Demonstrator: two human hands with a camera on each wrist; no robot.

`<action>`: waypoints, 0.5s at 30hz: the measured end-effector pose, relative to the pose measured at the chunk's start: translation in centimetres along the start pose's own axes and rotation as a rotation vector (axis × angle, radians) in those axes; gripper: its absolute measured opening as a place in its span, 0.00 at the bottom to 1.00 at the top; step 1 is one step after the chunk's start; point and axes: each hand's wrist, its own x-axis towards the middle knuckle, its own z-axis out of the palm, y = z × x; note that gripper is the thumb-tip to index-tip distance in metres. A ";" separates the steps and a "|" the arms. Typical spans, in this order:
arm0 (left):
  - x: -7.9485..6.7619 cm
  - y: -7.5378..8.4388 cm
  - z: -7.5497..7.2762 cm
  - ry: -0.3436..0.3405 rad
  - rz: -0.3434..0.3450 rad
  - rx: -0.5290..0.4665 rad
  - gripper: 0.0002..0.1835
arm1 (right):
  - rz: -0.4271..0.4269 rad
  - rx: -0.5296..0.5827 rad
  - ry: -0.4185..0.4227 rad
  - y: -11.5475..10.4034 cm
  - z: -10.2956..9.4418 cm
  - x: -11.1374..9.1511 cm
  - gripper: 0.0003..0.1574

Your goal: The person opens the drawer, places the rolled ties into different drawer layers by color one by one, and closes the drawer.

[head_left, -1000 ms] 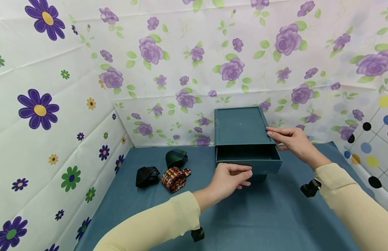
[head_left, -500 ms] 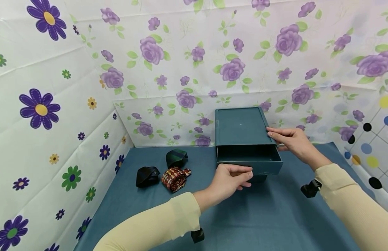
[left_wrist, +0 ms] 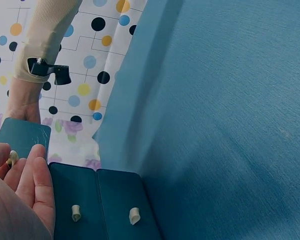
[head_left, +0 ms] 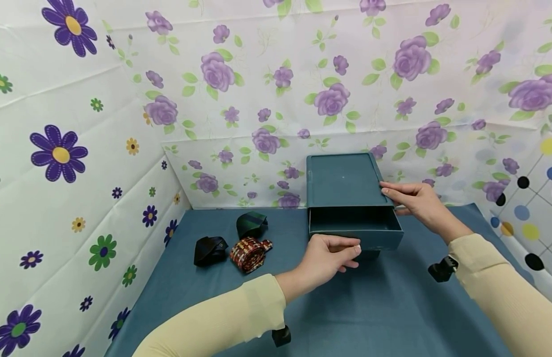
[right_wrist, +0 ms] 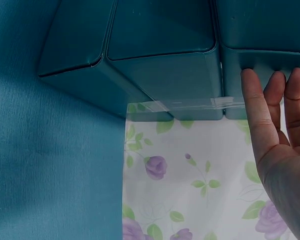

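A teal chest of drawers [head_left: 343,178] stands against the back wall, its top drawer [head_left: 383,239] pulled out toward me. Nothing shows in the visible part of that drawer. My left hand [head_left: 325,258] is at the drawer front; in the left wrist view its thumb and fingers pinch a small cream knob [left_wrist: 12,159]. My right hand [head_left: 416,201] rests against the chest's right side near the top edge. Its fingers [right_wrist: 257,107] lie nearly straight on the side in the right wrist view. Two lower drawers with cream knobs [left_wrist: 134,215] are closed.
Left of the chest lie rolled neckties on the blue cloth: a black one [head_left: 210,251], a dark green one [head_left: 251,224] and a red-brown patterned one [head_left: 249,254]. Flowered sheets [head_left: 267,99] wall the back and left; a dotted sheet [head_left: 530,213] hangs at right.
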 end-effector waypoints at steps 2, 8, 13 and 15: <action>-0.1 0.0 0.0 -0.002 0.002 0.006 0.13 | 0.000 0.000 -0.003 0.0 0.0 0.0 0.31; -0.2 0.1 0.0 -0.002 0.007 0.013 0.13 | 0.001 0.005 -0.004 -0.1 0.1 0.0 0.32; -0.3 0.1 0.0 -0.009 0.002 0.014 0.13 | -0.002 0.000 -0.006 -0.2 0.1 0.0 0.32; -0.3 0.1 0.1 -0.012 0.001 0.016 0.13 | -0.002 -0.001 -0.004 -0.2 0.1 0.0 0.32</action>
